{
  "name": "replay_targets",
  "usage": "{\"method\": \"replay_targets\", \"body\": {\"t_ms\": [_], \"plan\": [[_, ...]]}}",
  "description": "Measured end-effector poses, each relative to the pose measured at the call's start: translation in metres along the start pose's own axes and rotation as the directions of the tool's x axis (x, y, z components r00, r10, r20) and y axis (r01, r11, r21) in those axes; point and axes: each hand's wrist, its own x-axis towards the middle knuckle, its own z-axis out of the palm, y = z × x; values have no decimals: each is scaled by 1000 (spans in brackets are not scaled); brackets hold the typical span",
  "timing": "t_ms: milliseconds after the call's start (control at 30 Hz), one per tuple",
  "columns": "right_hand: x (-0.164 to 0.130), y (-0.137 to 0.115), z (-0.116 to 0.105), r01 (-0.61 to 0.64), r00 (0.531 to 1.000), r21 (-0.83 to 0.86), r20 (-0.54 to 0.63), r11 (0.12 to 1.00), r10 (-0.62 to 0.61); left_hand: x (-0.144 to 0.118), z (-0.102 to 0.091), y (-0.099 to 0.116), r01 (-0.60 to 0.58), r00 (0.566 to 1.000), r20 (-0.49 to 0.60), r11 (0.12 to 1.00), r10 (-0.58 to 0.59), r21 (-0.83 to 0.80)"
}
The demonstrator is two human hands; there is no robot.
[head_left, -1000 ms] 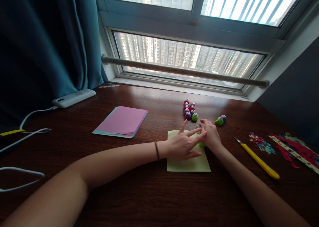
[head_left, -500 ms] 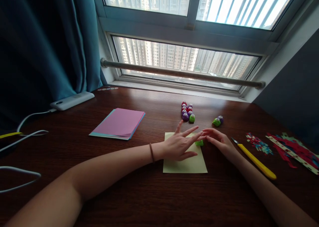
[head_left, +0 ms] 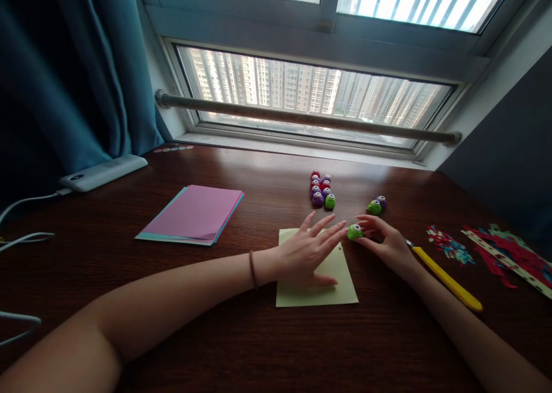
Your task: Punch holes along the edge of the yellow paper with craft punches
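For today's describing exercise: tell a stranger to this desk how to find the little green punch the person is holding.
Start at the yellow-green paper sheet in the middle of the dark wooden desk. Just off its far right corner, the right hand holds the green punch. Unlike the other punches nearer the window, it alone is gripped by fingers.

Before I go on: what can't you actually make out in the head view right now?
- Yellow-green paper: the middle is hidden under the left hand.
- Green punch: its design is too small to read; the right hand covers its far side.
- Yellow knife: the blade tip is behind the right hand.
- Paper scraps: cut off by the right edge.
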Motion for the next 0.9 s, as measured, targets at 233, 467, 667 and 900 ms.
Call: {"method": "replay_targets", "body": {"t_ms": [233, 467, 667, 900], "plan": [[10, 31, -14, -108, 957, 3, -271, 994, 105, -1, 1, -1, 29, 998, 49, 996, -25, -87], [9, 30, -18, -192, 922, -311, -382, 931, 62, -2, -4, 1, -17, 993, 115, 999, 22, -41], [2, 7, -10, 96, 924, -519, -270, 850, -270, -4, -6, 0, -64, 990, 127, 997, 68, -35], [-10, -25, 7, 436, 890, -315, 292, 843, -351, -4, -3, -2, -51, 993, 110, 998, 53, -23]]}}
